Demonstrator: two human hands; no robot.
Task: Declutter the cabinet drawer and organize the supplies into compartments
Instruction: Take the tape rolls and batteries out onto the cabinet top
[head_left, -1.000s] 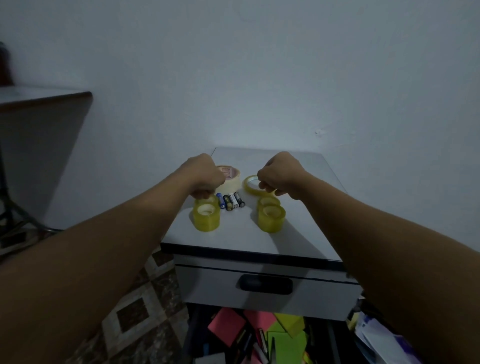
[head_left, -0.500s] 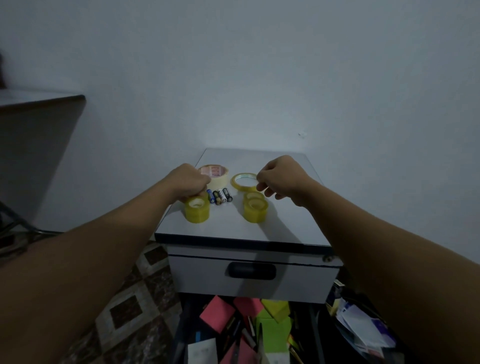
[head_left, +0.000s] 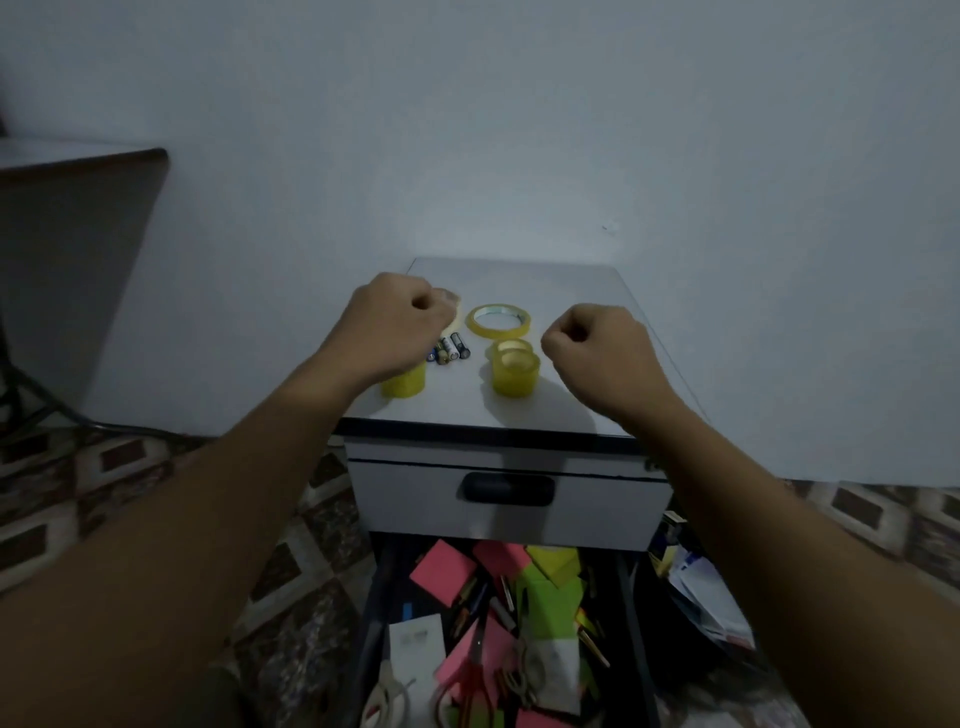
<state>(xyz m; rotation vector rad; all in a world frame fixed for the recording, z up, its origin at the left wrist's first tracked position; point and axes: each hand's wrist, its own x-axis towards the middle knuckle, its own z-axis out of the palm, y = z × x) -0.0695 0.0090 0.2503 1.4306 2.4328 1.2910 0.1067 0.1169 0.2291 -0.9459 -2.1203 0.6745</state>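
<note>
Far left: dark tabletop edge (head_left: 83, 156) against the wall, patterned tile floor (head_left: 130, 467) below. Left hand (head_left: 400, 325) is a curled fist over the small grey cabinet's top (head_left: 571, 410), with nothing visible in it. It hides most of a beige tape roll (head_left: 456, 313). A small yellow tape roll (head_left: 406, 385) sits under that wrist. Next: a few loose batteries (head_left: 450, 351) side by side, a flat yellow tape ring (head_left: 498, 320), then two small yellow rolls (head_left: 515, 371), one right behind the other. Right hand (head_left: 597, 353) is also a fist, empty, just beside them, not touching. Upper drawer closed, black handle (head_left: 508, 489). Lower drawer (head_left: 371, 623) is pulled open and crammed with pink sticky notes (head_left: 441, 571) and green sticky notes (head_left: 550, 597), unsorted.
</note>
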